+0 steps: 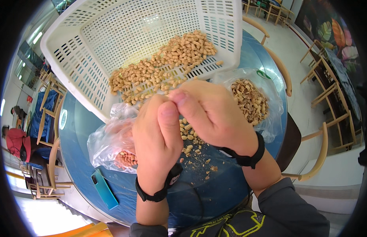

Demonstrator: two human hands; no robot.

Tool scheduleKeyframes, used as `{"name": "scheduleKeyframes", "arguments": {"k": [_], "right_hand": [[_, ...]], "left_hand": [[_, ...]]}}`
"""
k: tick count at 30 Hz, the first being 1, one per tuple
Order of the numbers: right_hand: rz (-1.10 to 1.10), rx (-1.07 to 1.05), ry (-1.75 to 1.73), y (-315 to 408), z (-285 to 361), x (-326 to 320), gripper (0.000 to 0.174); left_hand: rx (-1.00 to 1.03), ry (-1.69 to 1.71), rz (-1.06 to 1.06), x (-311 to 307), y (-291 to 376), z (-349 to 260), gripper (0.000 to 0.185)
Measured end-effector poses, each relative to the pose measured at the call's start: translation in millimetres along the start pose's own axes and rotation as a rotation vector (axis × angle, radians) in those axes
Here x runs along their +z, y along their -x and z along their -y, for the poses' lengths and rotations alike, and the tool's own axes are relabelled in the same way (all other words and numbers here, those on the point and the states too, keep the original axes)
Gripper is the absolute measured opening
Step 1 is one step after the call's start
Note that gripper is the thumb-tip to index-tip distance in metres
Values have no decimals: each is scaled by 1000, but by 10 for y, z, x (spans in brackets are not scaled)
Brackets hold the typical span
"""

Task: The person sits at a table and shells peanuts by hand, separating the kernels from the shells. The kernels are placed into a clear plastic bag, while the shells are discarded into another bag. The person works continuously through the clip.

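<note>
My left hand (156,127) and my right hand (216,112) meet fingertip to fingertip above the table, thumbs on top. Between them they pinch what appears to be a peanut, almost wholly hidden by the fingers. Behind them, a tilted white plastic basket (94,56) holds a heap of unshelled peanuts (186,47). A clear plastic bag (100,142) with shelled reddish peanut kernels (126,159) lies left of my left hand. Beyond my right hand, another clear bag (272,118) holds broken peanut shells (250,99). Several loose peanuts (187,133) lie under my hands.
Shell crumbs (207,166) are scattered over the round blue table (213,195). A teal phone (105,189) lies near the left edge. Wooden chairs (313,160) stand around the table. In the background at left is a person in a red top (17,140).
</note>
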State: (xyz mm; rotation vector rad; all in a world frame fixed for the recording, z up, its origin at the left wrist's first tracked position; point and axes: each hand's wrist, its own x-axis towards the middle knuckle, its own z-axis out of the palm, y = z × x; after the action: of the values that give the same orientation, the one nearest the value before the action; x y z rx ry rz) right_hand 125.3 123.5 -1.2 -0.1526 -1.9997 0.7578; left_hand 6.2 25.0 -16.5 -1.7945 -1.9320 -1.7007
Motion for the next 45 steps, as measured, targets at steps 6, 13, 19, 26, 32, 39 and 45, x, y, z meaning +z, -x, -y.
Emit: {"name": "scheduleKeyframes", "arguments": {"k": [6, 13, 19, 26, 32, 39, 45], "right_hand": [[-81, 145, -186, 45, 196, 18, 38], [115, 380, -660, 15, 370, -58, 51], [12, 291, -438, 18, 445, -27, 53], [64, 101, -411, 35, 364, -14, 40], [-125, -293, 89, 27, 335, -123, 17], [-114, -130, 161, 62, 259, -191, 28], [-111, -152, 184, 58, 122, -83, 30]], "left_hand": [[97, 121, -16, 20, 90, -63, 51], [205, 139, 94, -61, 43, -2, 56], [30, 234, 93, -120, 164, -119, 71], [194, 232, 81, -118, 90, -69, 46], [98, 552, 175, -10, 112, -276, 41], [-192, 745, 408, -92, 109, -346, 41], [-295, 785, 307, -38, 94, -305, 37]]}}
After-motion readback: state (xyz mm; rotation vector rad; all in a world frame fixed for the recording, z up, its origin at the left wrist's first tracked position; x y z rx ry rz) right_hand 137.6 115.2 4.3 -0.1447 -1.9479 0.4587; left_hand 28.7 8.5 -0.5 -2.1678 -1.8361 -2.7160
